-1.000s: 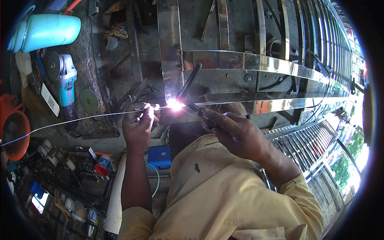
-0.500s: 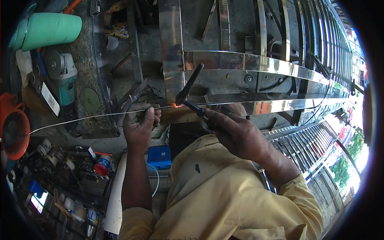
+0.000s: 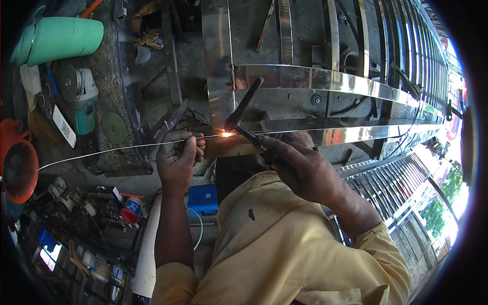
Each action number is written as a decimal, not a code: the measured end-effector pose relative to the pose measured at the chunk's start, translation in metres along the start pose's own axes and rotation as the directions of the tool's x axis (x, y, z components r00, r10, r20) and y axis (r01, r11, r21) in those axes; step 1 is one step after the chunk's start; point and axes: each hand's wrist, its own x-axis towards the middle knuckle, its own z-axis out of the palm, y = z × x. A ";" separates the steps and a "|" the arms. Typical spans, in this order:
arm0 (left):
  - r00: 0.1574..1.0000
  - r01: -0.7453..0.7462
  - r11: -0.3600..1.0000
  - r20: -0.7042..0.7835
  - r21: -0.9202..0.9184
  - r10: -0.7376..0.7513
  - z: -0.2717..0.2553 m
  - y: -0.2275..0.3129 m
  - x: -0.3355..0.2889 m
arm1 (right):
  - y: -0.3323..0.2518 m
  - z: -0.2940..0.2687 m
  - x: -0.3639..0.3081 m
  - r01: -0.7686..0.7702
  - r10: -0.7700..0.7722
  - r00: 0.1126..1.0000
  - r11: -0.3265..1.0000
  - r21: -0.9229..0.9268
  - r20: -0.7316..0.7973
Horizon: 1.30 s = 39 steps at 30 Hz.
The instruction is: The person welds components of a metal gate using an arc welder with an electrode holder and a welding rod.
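Observation:
My left hand [image 3: 178, 155] pinches a long thin filler rod [image 3: 109, 149], whose far end curves away to the left. Its tip meets a bright orange-white glow at a joint of the shiny metal frame [image 3: 220, 96]. My right hand [image 3: 305, 170] is closed round the dark handle of a welding torch [image 3: 247, 133]. The torch's head sits right beside the glow, with its long black back cap [image 3: 249, 94] slanting up and to the right. Polished rectangular tubes [image 3: 351, 136] run off to the right from the joint.
Left of the frame, a green angle grinder [image 3: 85, 101], a loose disc [image 3: 114, 127] and a mint-green container [image 3: 66, 39] lie on a worn bench. An orange fan-like object [image 3: 31, 170] is at the far left. A blue case [image 3: 202, 199] lies beside my body.
The glow at the joint has grown much brighter. My right hand and the torch have shifted slightly to the right, while my left hand has stayed nearly still.

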 end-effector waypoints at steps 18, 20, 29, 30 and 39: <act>0.999 -0.010 1.000 0.035 0.016 0.010 -0.003 -0.003 0.001 | 0.000 0.001 0.002 0.009 -0.009 1.000 1.000 0.002 0.004; 1.000 0.002 1.000 0.026 0.010 -0.002 -0.002 0.000 0.000 | -0.002 0.000 0.003 0.014 -0.014 1.000 1.000 -0.005 -0.003; 0.999 0.038 0.999 0.004 0.019 -0.038 0.000 0.003 0.000 | -0.004 -0.001 0.002 -0.031 0.031 0.999 0.999 0.009 0.029; 0.999 0.038 0.999 0.008 0.021 -0.038 0.000 0.002 -0.001 | -0.005 -0.002 0.003 -0.053 0.053 0.997 0.999 -0.011 0.054; 1.000 -0.002 0.999 0.004 0.035 0.002 0.001 0.002 0.000 | 0.000 0.000 0.004 0.028 -0.027 1.000 1.000 -0.015 0.010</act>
